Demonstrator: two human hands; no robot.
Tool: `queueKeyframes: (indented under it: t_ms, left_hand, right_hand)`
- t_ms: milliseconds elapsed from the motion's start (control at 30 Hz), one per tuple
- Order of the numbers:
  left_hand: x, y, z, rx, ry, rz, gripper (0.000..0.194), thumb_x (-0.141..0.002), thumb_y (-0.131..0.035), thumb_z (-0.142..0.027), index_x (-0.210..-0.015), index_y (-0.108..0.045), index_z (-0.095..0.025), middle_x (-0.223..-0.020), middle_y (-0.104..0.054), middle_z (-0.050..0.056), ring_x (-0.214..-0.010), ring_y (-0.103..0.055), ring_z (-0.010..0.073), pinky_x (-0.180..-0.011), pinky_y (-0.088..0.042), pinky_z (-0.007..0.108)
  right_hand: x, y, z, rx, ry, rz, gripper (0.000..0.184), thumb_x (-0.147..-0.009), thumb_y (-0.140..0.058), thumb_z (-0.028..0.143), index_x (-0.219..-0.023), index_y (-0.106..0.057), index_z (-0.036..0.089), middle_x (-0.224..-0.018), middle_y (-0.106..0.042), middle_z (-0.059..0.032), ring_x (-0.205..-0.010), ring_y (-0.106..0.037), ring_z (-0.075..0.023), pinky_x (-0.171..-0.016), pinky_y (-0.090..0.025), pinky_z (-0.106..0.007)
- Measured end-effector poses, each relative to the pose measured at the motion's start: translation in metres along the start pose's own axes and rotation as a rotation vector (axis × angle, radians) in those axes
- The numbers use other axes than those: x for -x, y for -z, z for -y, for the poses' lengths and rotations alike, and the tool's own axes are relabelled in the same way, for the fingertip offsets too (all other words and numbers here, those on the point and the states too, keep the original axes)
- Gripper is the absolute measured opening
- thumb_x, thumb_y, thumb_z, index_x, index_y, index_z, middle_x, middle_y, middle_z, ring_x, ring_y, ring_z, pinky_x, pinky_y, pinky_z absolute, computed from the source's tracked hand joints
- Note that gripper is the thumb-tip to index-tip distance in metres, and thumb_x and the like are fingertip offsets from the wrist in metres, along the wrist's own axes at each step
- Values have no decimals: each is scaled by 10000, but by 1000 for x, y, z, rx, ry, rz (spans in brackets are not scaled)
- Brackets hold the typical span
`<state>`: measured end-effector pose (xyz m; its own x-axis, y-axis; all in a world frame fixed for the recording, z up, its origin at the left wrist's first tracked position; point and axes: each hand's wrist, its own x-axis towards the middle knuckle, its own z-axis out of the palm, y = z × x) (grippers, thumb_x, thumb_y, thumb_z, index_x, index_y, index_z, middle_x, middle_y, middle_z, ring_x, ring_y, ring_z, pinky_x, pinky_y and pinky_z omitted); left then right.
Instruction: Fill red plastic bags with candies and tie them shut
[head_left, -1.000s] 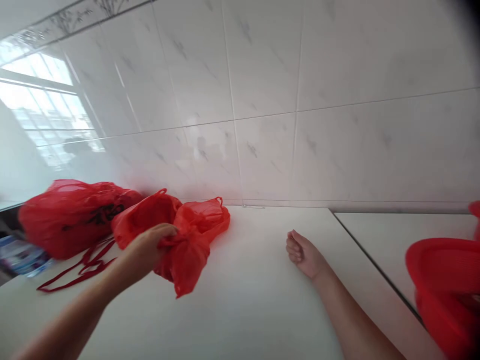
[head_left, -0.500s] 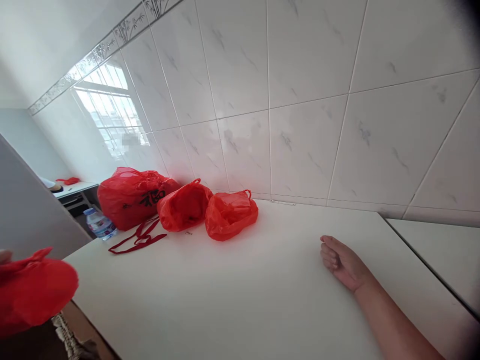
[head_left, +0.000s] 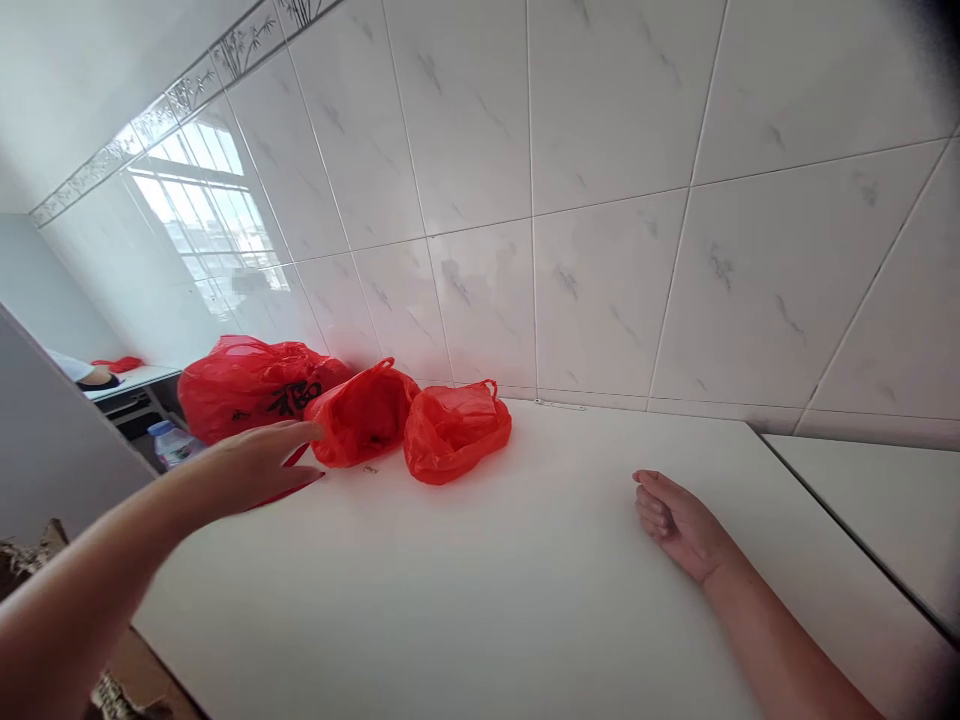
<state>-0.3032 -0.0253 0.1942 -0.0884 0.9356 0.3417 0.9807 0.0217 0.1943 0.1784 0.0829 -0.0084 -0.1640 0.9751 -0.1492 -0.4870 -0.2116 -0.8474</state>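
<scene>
My left hand [head_left: 259, 465] reaches in from the left over the table, fingers stretched out and nothing seen in them. Its fingertips come up to the left edge of an open red plastic bag [head_left: 364, 415]; whether they touch it I cannot tell. Beneath this hand a dark red strap [head_left: 304, 482] is partly covered. A second open red plastic bag [head_left: 457, 435] sits just to the right. My right hand [head_left: 679, 525] rests on the table at the right, fingers curled into a loose fist whose inside is hidden.
A large red bag [head_left: 259, 385] with black lettering leans by the tiled wall [head_left: 600, 290]. A plastic bottle [head_left: 172, 443] stands left of it, partly behind my arm. Small bits [head_left: 370, 469] lie before the bags on the white table [head_left: 465, 590]. Part of another person [head_left: 82, 370] shows far left.
My left hand has come from the lower left across the table to the bags. The red bag it held there is out of view. My right hand keeps its pose.
</scene>
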Motion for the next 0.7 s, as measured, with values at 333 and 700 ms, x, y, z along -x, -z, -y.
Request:
queueKeyframes:
  t_ms: [333,700]
  left_hand:
    - [-108,-112,-93,-50,-272,172,300,-862,-432,-202,-1079,-639,-216,-1112,-659,36,-979,-603,191,-846,-456,285]
    - [-140,-167,-82,-205,-135,221,335,-883,-548,-325,-1167,-543,-147,-1172,-565,94,-1011,-577,213,-850,-497,427]
  right_hand:
    - [-2,2,-2,12,25,42,209,-759,-696,361,-820,-591,191,-559,-321,72,-463,-233,-39,-379,-210,-161]
    - [-2,3,5,12,-11,91,194,-784,-663,358,-865,-604,192,-594,-348,57,-489,-243,-51,-401,-240,-173]
